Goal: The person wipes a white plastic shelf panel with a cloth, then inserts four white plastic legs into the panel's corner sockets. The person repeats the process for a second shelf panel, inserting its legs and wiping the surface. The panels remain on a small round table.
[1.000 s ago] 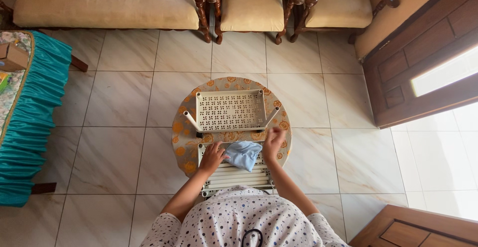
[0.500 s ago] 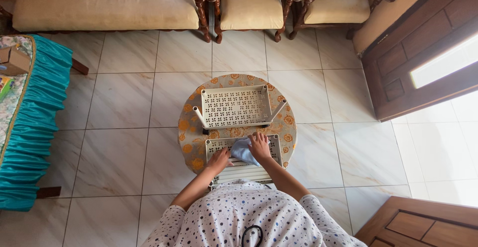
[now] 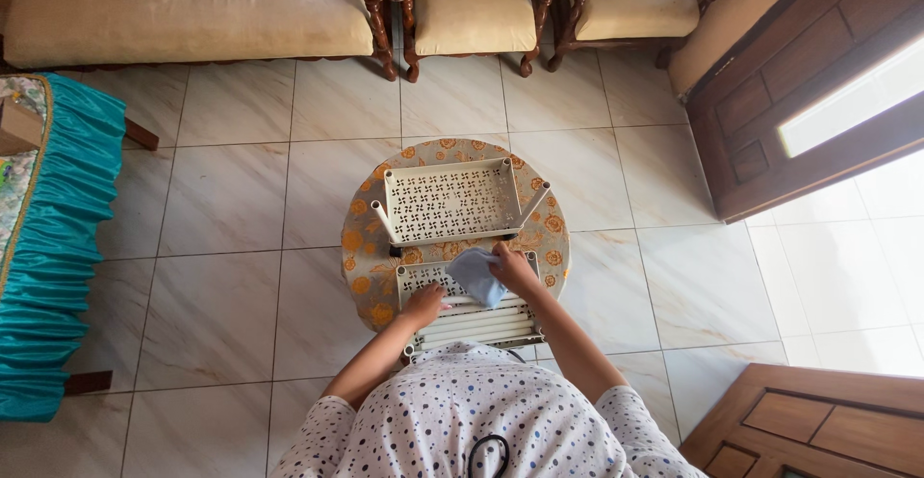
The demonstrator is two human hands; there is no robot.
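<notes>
At the bottom centre of the frame sits the person's spotted top (image 3: 481, 420), with both forearms reaching up toward the middle; the left hand (image 3: 426, 303), lower centre and slightly left, rests palm-down with fingers spread flat on the near cream plastic rack (image 3: 476, 322), holding nothing; the right hand (image 3: 515, 271), just right of centre, is closed around a pale blue cloth (image 3: 475, 276) and presses it against the top of that same rack; the cloth lies between the two hands, touching the rack's perforated upper part, while slatted bars show on the rack's lower part near the person's body.

Both racks stand on a small round table with an orange floral cover (image 3: 553, 237) in the middle of the frame; just above the hands, a second cream rack shelf (image 3: 452, 201) with a perforated pattern lies on the far half of the table, with pale tubes sticking out at its left and right sides.

Around the table is a pale tiled floor (image 3: 231, 199); at the left edge a table draped in teal cloth (image 3: 48, 247); at the right a dark wooden door (image 3: 799, 103); along the top of the frame, a cream sofa (image 3: 192, 6) and two cream chairs with dark wooden arms (image 3: 472, 1).
</notes>
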